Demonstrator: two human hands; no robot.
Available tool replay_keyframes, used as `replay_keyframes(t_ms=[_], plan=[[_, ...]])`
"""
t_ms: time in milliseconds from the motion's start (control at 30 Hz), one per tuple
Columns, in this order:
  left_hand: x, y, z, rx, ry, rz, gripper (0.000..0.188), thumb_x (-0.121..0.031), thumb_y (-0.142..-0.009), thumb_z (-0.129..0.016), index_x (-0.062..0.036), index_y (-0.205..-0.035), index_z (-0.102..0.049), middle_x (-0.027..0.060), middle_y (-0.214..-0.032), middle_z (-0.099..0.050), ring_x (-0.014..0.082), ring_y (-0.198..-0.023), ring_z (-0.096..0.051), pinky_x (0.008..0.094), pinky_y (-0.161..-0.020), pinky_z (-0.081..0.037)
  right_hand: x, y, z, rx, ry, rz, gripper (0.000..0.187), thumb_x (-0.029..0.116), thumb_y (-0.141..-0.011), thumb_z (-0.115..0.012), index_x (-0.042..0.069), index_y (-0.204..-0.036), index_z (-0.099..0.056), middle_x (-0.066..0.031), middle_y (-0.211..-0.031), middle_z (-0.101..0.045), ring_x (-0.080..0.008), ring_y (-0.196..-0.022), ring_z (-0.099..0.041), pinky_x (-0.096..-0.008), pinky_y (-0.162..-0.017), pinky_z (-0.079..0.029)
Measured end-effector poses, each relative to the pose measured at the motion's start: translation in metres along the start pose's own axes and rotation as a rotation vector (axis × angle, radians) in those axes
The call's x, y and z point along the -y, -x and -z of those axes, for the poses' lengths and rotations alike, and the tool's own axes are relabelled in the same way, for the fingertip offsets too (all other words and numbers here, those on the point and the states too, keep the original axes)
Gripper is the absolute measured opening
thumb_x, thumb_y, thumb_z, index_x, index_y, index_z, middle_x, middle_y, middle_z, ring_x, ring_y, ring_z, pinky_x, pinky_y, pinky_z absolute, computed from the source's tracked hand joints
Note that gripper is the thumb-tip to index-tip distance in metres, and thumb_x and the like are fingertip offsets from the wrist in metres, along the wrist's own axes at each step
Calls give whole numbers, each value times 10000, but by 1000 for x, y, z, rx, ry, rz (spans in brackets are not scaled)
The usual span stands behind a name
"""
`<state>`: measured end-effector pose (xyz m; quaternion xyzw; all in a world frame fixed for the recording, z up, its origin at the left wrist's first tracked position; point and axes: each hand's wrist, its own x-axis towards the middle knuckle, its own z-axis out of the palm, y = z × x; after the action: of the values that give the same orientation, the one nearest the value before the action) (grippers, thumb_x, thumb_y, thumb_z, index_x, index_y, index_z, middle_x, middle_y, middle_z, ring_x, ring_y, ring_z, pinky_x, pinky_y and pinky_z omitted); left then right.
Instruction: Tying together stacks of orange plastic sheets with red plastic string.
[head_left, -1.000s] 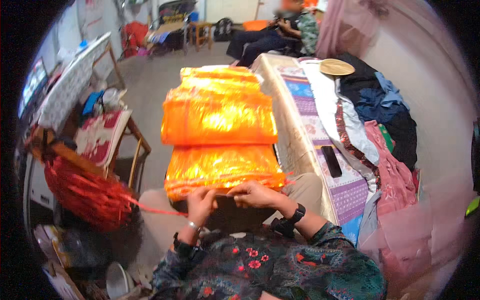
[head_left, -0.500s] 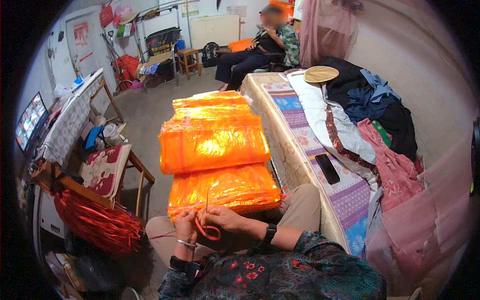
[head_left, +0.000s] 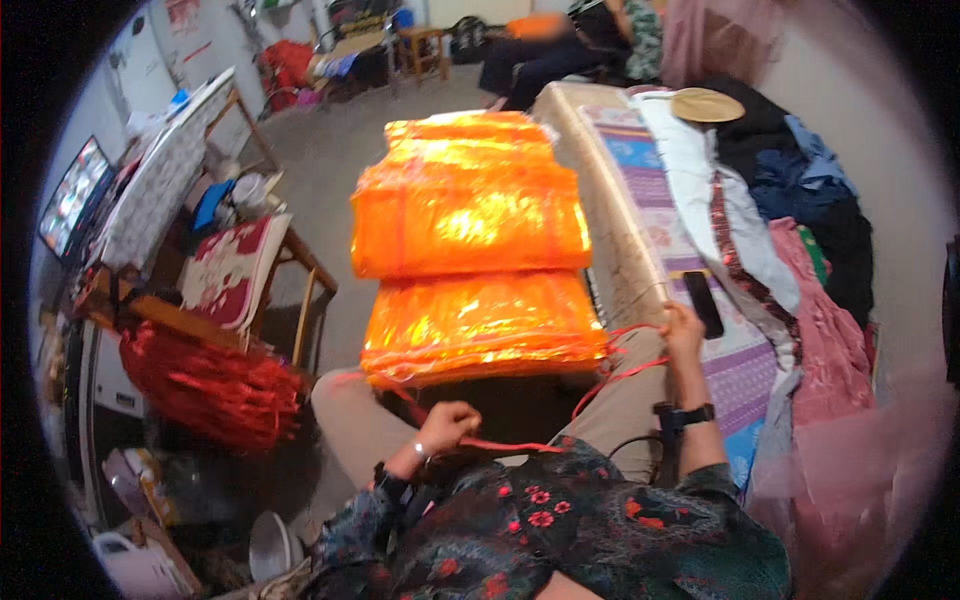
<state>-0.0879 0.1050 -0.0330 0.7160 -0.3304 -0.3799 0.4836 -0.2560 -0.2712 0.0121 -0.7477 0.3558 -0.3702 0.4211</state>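
In front of my knees lies a thick stack of shiny orange plastic bags (head_left: 470, 225), folded into overlapping bundles. My left hand (head_left: 447, 428) is closed on a red cord (head_left: 510, 446) below the stack's near left corner; part of the cord trails right across my lap. Out to the right, beside the bed edge, my right hand (head_left: 683, 330) pinches a thin needle (head_left: 652, 297), blurred, together with red cord. Strands of that cord run from the right hand to the stack's near right corner and loop over my right thigh.
A bed with a patterned cover (head_left: 625, 150) runs along my right, bearing a black phone (head_left: 703, 305), a round fan (head_left: 707, 104) and clothes. To the left are a cushioned chair (head_left: 235, 272), a bundle of red strands (head_left: 205, 385) and a screen (head_left: 77, 200). Someone sits beyond the stack.
My hands were together at the stack's near edge. The right has swung far out to the right, drawing cord; the left has dropped slightly right. My view has tilted down.
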Motion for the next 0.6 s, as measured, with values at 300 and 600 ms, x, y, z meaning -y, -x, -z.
replay_keyframes(t_ms=[300, 600], plan=[[-69, -144, 114, -113, -158, -105, 144, -110, -772, -537, 21, -790, -596, 88, -669, -597, 135, -580, -559, 269, -565, -456, -25, 29, -41, 59, -160, -235, 176, 87, -843, -462, 16, -943, -588, -3, -638, -547, -44, -531, -459, -195, -454, -372], [-65, -329, 134, -585, -1095, -545, 196, -165, -661, -627, -84, -830, -570, 123, -829, -573, 288, -797, -546, 406, -724, -393, -2, 20, -47, 26, -25, -200, 169, 48, -820, -451, -8, -904, -587, -17, -610, -530, -70, -539, -479, -208, -507, -392]])
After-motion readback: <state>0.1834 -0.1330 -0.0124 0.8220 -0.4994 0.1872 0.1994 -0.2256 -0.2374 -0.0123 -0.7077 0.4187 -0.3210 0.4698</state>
